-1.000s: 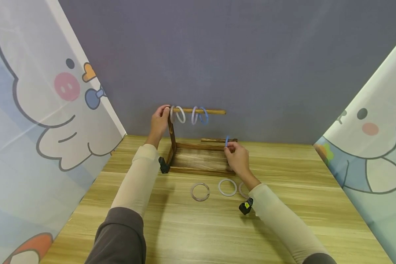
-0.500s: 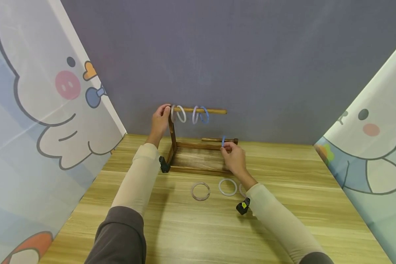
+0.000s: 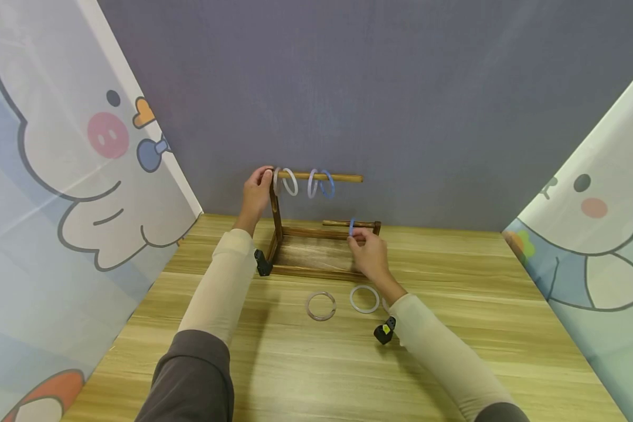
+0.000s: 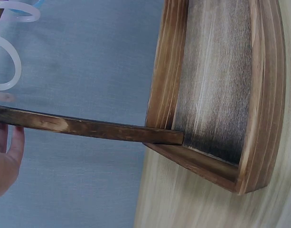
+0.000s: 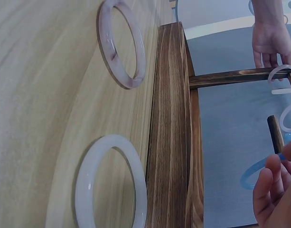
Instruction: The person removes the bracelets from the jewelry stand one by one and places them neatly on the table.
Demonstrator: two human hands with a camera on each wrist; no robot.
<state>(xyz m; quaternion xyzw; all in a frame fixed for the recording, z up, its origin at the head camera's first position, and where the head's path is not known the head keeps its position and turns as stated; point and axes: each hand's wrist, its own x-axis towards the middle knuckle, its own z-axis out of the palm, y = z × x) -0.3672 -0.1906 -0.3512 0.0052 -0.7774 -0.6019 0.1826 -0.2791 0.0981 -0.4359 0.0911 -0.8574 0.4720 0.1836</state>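
Observation:
A wooden bangle stand has a high rod at the left and a short lower rod at the right. At the top of the left upright, my left hand holds the wood between thumb and fingers. My right hand pinches a blue bangle at the lower rod; the bangle overlaps this rod in the head view. On the high rod hang several bangles: a clear one, a white one, a pale lilac one and a blue one.
In front of the stand, a brownish marbled bangle and a white bangle lie on the wooden table. Another bangle is mostly hidden behind the right wrist. A grey backdrop rises behind; printed cloths flank both sides.
My right hand has moved left along the lower rod with the blue bangle, toward the rod's free end. My left hand has stayed on the upright.

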